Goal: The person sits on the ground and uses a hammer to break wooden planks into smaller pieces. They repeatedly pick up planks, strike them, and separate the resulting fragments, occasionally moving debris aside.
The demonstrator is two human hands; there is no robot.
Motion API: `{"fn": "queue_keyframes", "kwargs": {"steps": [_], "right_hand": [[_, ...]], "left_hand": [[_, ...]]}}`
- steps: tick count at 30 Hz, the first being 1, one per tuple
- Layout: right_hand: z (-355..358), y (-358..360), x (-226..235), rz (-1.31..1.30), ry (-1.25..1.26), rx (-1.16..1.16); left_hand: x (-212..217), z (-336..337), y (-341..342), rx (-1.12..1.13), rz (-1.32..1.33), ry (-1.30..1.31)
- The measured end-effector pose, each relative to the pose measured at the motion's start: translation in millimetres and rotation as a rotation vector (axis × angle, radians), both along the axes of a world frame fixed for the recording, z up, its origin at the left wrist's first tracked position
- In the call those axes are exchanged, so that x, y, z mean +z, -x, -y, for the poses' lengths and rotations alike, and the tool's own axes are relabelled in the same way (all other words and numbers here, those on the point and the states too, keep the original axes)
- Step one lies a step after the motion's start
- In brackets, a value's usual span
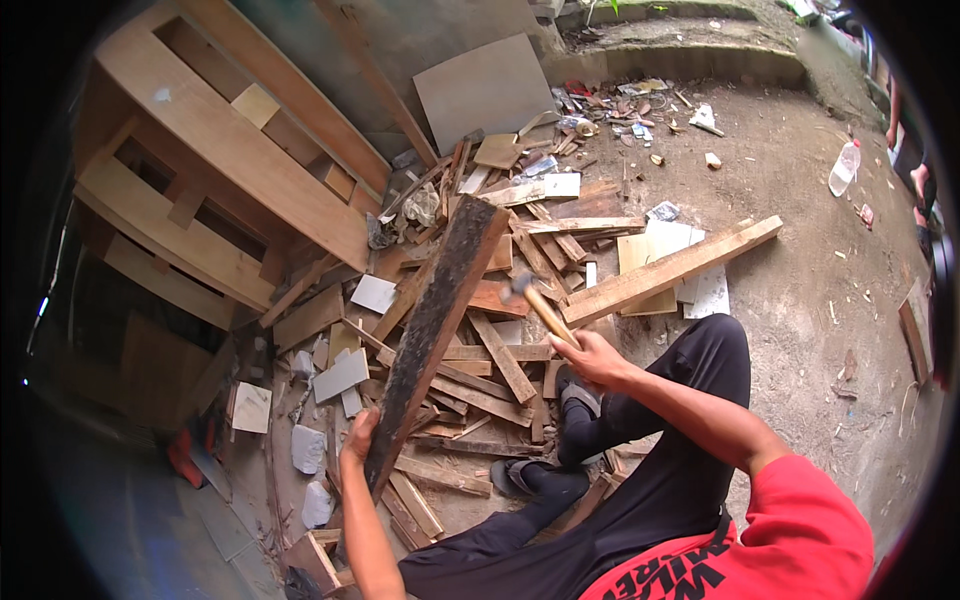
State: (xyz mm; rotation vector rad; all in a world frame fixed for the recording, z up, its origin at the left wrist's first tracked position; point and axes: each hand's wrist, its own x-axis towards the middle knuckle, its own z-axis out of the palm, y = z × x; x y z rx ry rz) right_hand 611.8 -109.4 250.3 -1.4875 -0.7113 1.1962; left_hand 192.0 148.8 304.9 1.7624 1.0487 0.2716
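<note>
My left hand (362,436) is closed around the lower part of a long, thick wooden plank (437,315). The plank stands tilted in front of me, its broad face dark and stained, its side edge reddish brown. My right hand (592,360) grips the wooden handle of a hammer (548,316). The hammer's head is up and to the left, a little right of the plank and apart from it. Its head is slightly blurred. Beneath both lies a heap of wood offcuts (500,362), over which my legs and sandalled feet extend.
A long timber beam (680,268) rests across the heap at right. Wooden frames (230,140) lean at the upper left, beside a leaning grey board (484,95). White blocks (308,449) lie left of the heap. A plastic bottle (845,167) lies at far right, near another person's legs (918,180).
</note>
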Motion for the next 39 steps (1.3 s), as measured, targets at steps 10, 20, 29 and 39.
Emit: {"fn": "queue_keyframes", "kwargs": {"steps": [10, 20, 29, 39], "right_hand": [[-21, 5, 154, -0.283, -0.636, -0.502], [13, -21, 113, -0.316, -0.449, -0.491], [6, -42, 90, -0.243, -0.596, -0.365], [-24, -37, 115, -0.108, -0.462, -0.436]], "left_hand": [[13, 31, 36, -0.029, -0.054, -0.095], [-14, 54, -4, -0.309, -0.249, -0.251], [88, 120, -196, -0.512, 0.113, -0.129], [57, 93, -210, -0.355, 0.141, -0.098]]}}
